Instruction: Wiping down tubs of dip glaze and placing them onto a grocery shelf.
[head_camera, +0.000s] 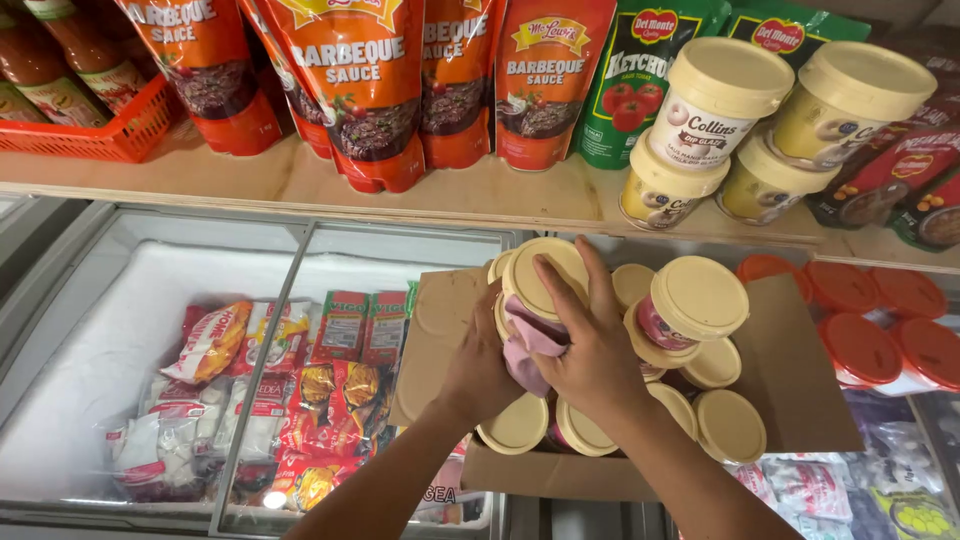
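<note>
Tub and cloth over the box

Both hands met above an open cardboard box resting on a glass-topped freezer. The right hand spread its fingers across the cream lid of a tub, while the left hand seemed to press a soft pink cloth against the tub's side, its fingers mostly hidden. The tub looked like stiff, smooth plastic, fairly light and possibly slippery; a grip round the rim would suit it best. More round-lidded tubs filled the box, and glossy sauce pouches stood on the wooden shelf
</note>
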